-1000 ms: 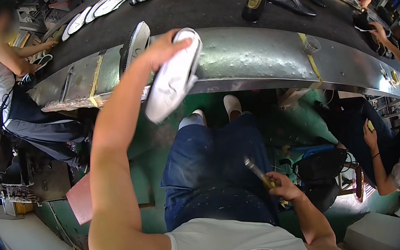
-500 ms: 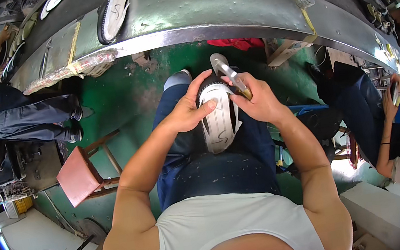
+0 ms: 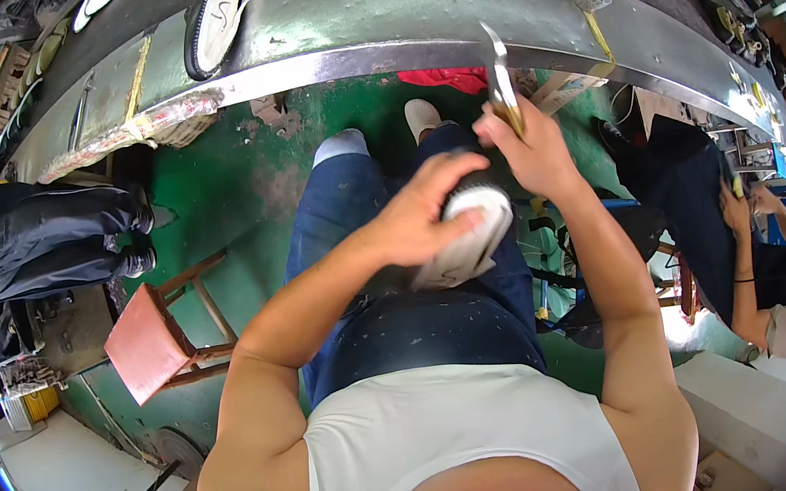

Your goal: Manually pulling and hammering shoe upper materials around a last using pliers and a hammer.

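One white shoe [image 3: 470,247], dark-edged and dark-marked, was clasped above two blue-clad thighs [image 3: 332,216] by one left hand [image 3: 427,213]; one right hand [image 3: 535,149] gripped one slim, curved-tipped metal tool [image 3: 503,82]

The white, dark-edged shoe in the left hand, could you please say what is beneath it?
Past the outline of the white, dark-edged shoe in the left hand, dark blue trousers show below. Whatever lies directly under it is covered; contact cannot be told.

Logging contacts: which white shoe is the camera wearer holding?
The shoe gripped in the left hand; the white shoe on the metal ledge and the one farther left are touched by neither hand.
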`<action>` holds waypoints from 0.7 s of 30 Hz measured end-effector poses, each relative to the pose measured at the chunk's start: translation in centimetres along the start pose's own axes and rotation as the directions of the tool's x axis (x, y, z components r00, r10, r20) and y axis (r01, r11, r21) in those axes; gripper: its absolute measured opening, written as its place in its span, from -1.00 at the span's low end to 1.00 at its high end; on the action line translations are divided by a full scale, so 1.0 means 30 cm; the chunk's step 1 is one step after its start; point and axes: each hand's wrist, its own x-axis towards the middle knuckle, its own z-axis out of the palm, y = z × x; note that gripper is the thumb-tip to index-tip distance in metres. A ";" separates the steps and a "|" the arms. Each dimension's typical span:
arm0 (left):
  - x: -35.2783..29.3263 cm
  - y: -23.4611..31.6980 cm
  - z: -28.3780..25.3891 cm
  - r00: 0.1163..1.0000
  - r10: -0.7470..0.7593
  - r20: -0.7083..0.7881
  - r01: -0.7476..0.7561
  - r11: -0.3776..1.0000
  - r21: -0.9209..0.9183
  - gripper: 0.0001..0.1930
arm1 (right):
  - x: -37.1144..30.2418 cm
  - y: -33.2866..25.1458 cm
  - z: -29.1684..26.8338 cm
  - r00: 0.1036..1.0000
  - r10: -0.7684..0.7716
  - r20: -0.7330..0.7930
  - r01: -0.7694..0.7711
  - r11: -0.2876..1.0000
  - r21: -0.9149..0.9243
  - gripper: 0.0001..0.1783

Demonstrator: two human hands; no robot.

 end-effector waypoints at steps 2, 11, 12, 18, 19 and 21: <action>-0.039 -0.101 -0.035 0.975 -0.167 -0.146 0.140 0.975 -0.174 -0.46 | -0.120 -0.026 -0.038 0.973 0.209 0.100 -0.209 0.978 -0.011 -0.68; -0.029 -0.133 -0.066 0.888 -0.425 -0.175 0.305 0.831 -0.466 -0.50 | -0.375 0.046 0.073 0.705 0.377 0.600 -0.636 0.711 0.300 -0.55; -0.030 -0.128 -0.063 0.894 -0.418 -0.159 0.313 0.838 -0.446 -0.50 | -0.364 0.038 0.079 0.691 0.392 0.607 -0.665 0.673 0.322 -0.55; -0.052 -0.185 -0.072 0.941 -0.245 -0.232 0.242 0.969 -0.044 -0.46 | -0.330 0.018 0.066 0.693 0.267 0.669 -0.700 0.473 0.536 -0.61; -0.047 -0.177 -0.081 0.952 -0.219 -0.212 0.199 0.974 -0.109 -0.46 | -0.328 0.033 0.066 0.709 0.156 0.688 -0.705 0.108 0.701 -0.60; -0.039 -0.156 -0.097 0.949 -0.263 -0.175 0.234 0.957 -0.168 -0.46 | -0.316 0.032 0.062 0.683 0.210 0.699 -0.730 0.179 0.660 -0.59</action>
